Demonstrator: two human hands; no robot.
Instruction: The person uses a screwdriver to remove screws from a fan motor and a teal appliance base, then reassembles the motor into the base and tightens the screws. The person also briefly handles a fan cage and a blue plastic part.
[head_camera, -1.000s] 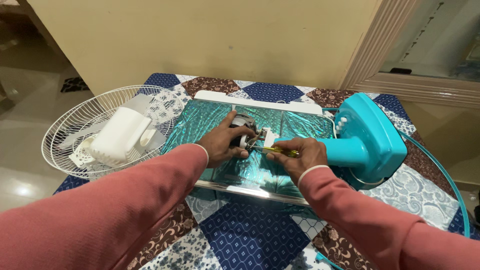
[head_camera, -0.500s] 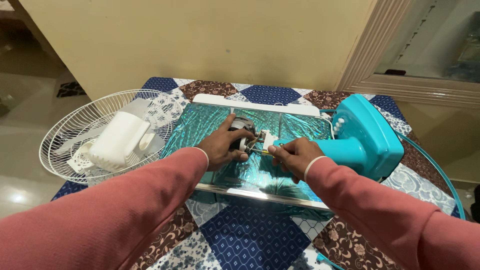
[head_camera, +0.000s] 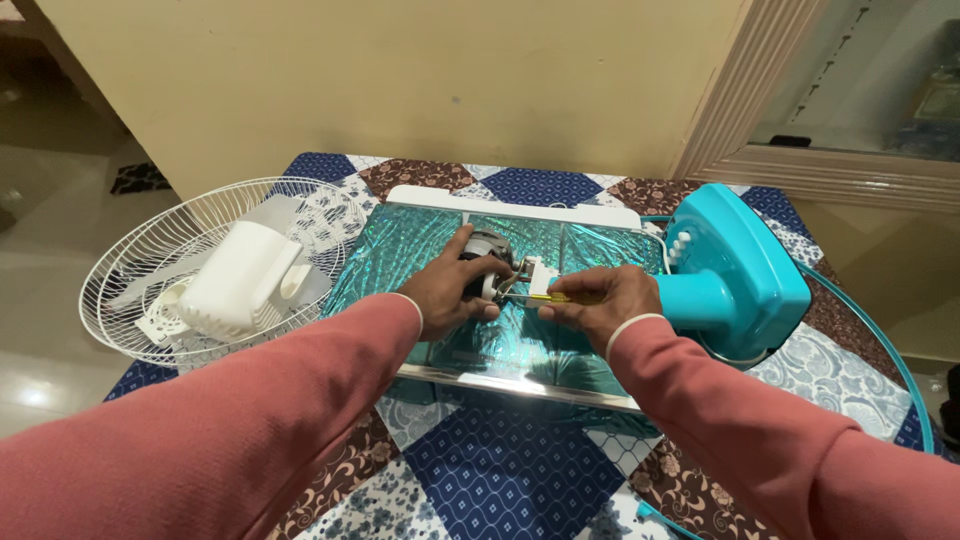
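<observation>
Motor: gripped by closed left hand, on teal tray.
Screwdriver: held in closed right hand, tip at motor.
Progress: guard and white cover already removed; motor seemingly still fastened.

My left hand wraps the fan motor, a small grey metal body lying on its side on the shiny teal sheet, its shaft end turned to my right. My fingers curl over its top and near side, so most of the casing is hidden. A white plastic bracket sits against the motor's right end, upright and pale. My right hand grips a screwdriver with a yellow handle, held almost level, its thin shank pointing left. The tip meets the motor's face just below the bracket; I think it sits in a screw, though the spot is too small to be sure.
</observation>
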